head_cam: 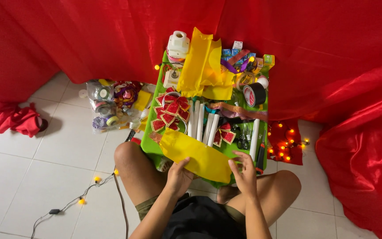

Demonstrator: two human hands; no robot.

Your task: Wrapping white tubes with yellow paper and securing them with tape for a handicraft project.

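I sit cross-legged on a tiled floor before a low green table (149, 144). A long strip of yellow paper (195, 155) lies across its near edge. My left hand (178, 177) grips the strip's lower edge near the middle. My right hand (245, 173) pinches its right end, fingers bent around the paper. Just beyond the strip lie several white rolled tubes (202, 121), a small red and gold bow (224, 134) and a larger red bow (171, 110).
More yellow paper (204, 66) covers the table's far half, beside a black tape roll (254, 94), scissors (243, 138) and small boxes (237, 48). A clear bag of ribbon spools (111, 104) sits at the left. Lit string lights (286, 144) lie at the right, a cable (74, 201) at the left. Red cloth (89, 35) hangs behind.
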